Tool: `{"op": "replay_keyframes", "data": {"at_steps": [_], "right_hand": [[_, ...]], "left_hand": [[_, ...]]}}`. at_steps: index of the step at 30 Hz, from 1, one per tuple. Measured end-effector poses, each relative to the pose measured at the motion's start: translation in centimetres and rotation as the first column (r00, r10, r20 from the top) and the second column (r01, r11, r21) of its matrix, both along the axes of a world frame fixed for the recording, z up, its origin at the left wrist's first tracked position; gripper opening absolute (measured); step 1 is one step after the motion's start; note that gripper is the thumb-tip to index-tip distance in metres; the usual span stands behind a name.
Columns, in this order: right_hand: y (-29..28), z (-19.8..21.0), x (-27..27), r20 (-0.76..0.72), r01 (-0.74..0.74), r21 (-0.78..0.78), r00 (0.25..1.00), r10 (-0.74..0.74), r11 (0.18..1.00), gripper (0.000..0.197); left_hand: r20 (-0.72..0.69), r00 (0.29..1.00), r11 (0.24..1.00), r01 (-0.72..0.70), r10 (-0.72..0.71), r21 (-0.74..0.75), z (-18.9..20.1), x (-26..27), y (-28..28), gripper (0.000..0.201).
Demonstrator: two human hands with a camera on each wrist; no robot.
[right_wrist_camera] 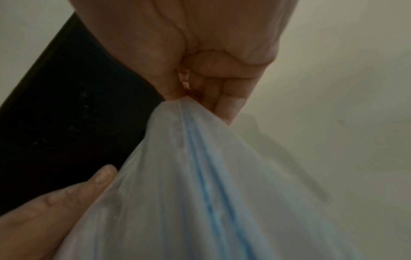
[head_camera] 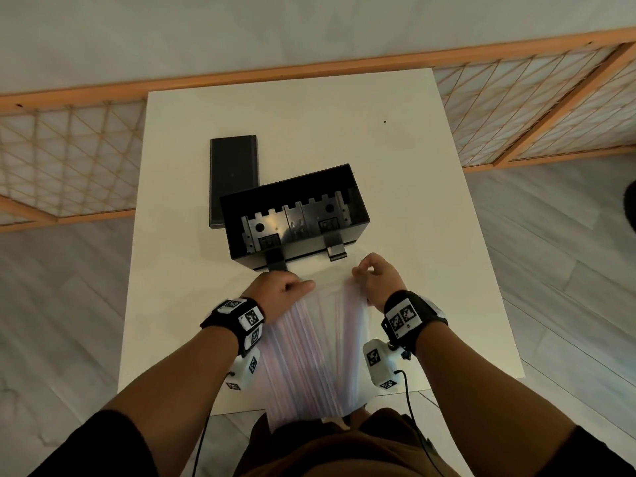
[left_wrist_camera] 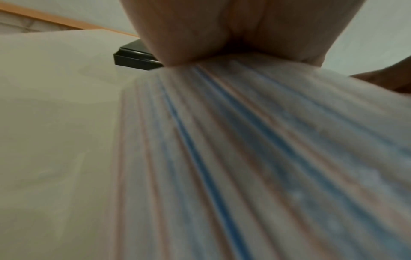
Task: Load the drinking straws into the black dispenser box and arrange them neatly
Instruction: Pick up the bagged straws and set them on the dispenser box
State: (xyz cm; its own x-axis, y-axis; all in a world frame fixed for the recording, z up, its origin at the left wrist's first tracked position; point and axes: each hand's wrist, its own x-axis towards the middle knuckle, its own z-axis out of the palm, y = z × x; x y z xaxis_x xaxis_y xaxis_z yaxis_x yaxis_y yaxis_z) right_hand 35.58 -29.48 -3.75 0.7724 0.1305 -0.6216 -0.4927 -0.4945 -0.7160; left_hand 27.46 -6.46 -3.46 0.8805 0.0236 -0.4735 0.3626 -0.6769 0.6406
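From the head camera, a clear plastic bag of red- and blue-striped drinking straws (head_camera: 309, 352) lies lengthwise on the white rectangular table (head_camera: 395, 166), running from the near edge, where its end overhangs toward the person's lap, up to just short of the open black rectangular dispenser box (head_camera: 296, 215). The box sits mid-table, slightly skewed, its inside bare of straws and showing grey metal fittings. Its flat black lid (head_camera: 234, 177) lies behind and to the left of it, one end hidden by the box's far left corner. Both forearms reach forward over the near edge, each wearing a black wrist strap with printed markers. The left hand (head_camera: 278, 287) lies knuckles-up on the far left corner of the bag, fingers curled onto the plastic. The right hand (head_camera: 375, 277) pinches the far right corner of the bag, fingers bunched together.

From the left wrist camera, the left hand's fingers (left_wrist_camera: 189, 35) press down together on the bag's end, the striped straws fanning toward the lens, blurred. The lid's corner shows beyond on the table.

From the right wrist camera, the right hand's fingertips (right_wrist_camera: 222, 98) are clamped on a gathered peak of the bag's plastic, lifting it. The left hand's thumb lies against the bag at lower left, with the box's dark wall behind.
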Motion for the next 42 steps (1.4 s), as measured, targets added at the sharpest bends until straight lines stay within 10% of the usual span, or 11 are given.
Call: {"op": "replay_keyframes", "data": {"at_steps": [16, 22, 25, 29, 38, 42], "right_hand": [[0.6, 2.6, -0.5, 0.114, -0.051, 0.042, 0.992, 0.046, 0.998, 0.017], [1.0, 8.4, -1.6, 0.100, -0.242, 0.266, 0.970, 0.223, 0.933, 0.031], [1.1, 9.5, -1.8, 0.202, -0.452, 0.066, 0.879, 0.431, 0.890, 0.059], [0.1, 11.6, -1.1, 0.350, -0.462, -0.122, 0.808, 0.474, 0.878, 0.004], [-2.1, 11.3, -0.2, 0.405, -0.404, -0.128, 0.812, 0.420, 0.906, 0.005], [-2.5, 11.7, -0.9, 0.416, -0.422, -0.163, 0.790, 0.449, 0.892, 0.005]], "left_hand": [[-0.180, 0.969, 0.980, -0.187, 0.172, -0.069, 2.6, -3.8, 1.4, 0.056], [0.014, 0.996, 0.996, -0.087, 0.087, -0.017, 7.4, -2.6, -0.5, 0.061], [0.113, 0.994, 1.000, -0.006, 0.006, 0.001, 10.1, -2.6, -0.7, 0.068], [0.204, 0.970, 0.988, 0.116, -0.134, 0.100, 12.3, -3.6, 0.9, 0.052], [0.231, 0.917, 0.934, 0.273, -0.325, 0.232, 11.0, -7.6, 3.3, 0.046], [0.211, 0.974, 0.994, 0.063, -0.081, 0.092, 10.8, -9.2, 3.5, 0.062]]}}
